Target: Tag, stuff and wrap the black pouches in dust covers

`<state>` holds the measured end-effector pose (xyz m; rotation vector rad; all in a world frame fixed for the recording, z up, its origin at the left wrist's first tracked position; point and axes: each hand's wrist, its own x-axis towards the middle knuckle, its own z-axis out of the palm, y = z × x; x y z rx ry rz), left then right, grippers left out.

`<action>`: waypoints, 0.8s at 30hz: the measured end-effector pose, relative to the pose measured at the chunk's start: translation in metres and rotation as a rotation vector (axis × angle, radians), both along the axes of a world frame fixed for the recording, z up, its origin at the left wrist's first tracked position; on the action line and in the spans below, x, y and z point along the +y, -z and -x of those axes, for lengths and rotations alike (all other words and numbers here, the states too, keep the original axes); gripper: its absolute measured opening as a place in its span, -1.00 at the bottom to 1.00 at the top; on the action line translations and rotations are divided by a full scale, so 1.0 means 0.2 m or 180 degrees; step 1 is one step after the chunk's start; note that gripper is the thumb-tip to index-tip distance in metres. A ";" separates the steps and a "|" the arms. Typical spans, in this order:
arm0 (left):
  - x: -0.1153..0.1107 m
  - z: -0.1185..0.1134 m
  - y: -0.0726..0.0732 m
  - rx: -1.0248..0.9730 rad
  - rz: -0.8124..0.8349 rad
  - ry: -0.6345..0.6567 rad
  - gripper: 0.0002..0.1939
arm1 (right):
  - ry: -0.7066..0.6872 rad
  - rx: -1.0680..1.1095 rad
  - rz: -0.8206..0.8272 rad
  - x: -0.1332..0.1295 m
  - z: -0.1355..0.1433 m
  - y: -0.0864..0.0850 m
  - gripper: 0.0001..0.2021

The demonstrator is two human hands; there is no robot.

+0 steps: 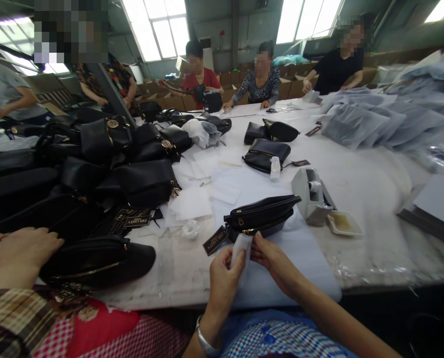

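A black zippered bag (pixel 269 214) lies on a white sheet (pixel 300 258) in front of me, with a dark hang tag (pixel 215 240) at its left end. My left hand (pixel 225 268) is closed around a small piece of white wrapping paper (pixel 241 248), held against the bag's near edge beside a gold zipper. My right hand (pixel 272 256) is at the same spot, thumb and fingers drawn together at the bag's lower edge. Whatever sits between those fingertips is hidden.
Black bags (pixel 143 181) are heaped on the left, where a neighbour's hand (pixel 24 253) rests on one. A tape dispenser (pixel 309 196) and a small white dish (pixel 344 223) stand right. Wrapped bags (pixel 386 122) are piled beyond. Several people work across the table.
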<state>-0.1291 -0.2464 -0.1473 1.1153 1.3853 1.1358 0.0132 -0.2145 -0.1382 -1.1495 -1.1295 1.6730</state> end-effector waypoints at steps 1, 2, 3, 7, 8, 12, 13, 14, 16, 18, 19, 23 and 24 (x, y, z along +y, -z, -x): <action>0.00 -0.01 -0.01 0.0092 -0.0050 -0.0054 -0.66 | 0.0106 -0.0064 0.0005 0.00 0.03 -0.01 -0.55; -0.01 -0.02 -0.01 0.0176 -0.0091 -0.0105 -0.66 | 0.0235 -0.0236 -0.0034 0.00 0.05 -0.01 -0.56; -0.01 -0.02 -0.02 0.0243 -0.0119 -0.0152 -0.66 | 0.0373 -0.0438 -0.0083 0.01 0.08 0.00 -0.56; -0.01 -0.03 -0.03 0.0190 -0.0121 -0.0182 -0.63 | 0.0580 -0.0718 -0.0165 0.05 0.14 0.02 -0.57; 0.00 -0.03 -0.02 0.0113 -0.0086 -0.0162 -0.63 | 0.0495 -0.0612 -0.0211 0.05 0.13 0.03 -0.57; 0.01 -0.01 0.01 -0.0431 0.0157 -0.0108 -0.62 | 0.0140 -0.0324 -0.0297 -0.07 0.02 0.04 -0.54; 0.01 -0.01 0.01 -0.0583 0.0210 -0.0124 -0.63 | 0.0121 -0.0414 -0.0258 -0.10 -0.01 0.06 -0.54; 0.01 -0.01 0.01 -0.0704 0.0254 -0.0145 -0.63 | 0.0088 -0.0525 -0.0195 -0.14 -0.03 0.07 -0.55; 0.01 -0.02 0.02 -0.0805 0.0299 -0.0212 -0.64 | -0.0076 -0.0701 -0.0113 -0.20 -0.04 0.10 -0.62; 0.01 -0.04 0.02 -0.0705 0.0259 -0.0276 -0.64 | -0.0260 -0.0806 -0.0177 -0.23 -0.03 0.12 -0.72; 0.00 -0.05 0.02 -0.0602 0.0218 -0.0311 -0.64 | -0.0300 -0.0879 -0.0258 -0.24 -0.01 0.12 -0.77; -0.01 -0.06 0.02 -0.0148 0.0068 -0.0454 -0.65 | -0.0209 -0.1083 -0.0538 -0.25 0.03 0.11 -0.84; -0.01 -0.06 0.02 -0.0092 0.0045 -0.0481 -0.64 | -0.0211 -0.0971 -0.0508 -0.25 0.03 0.12 -0.83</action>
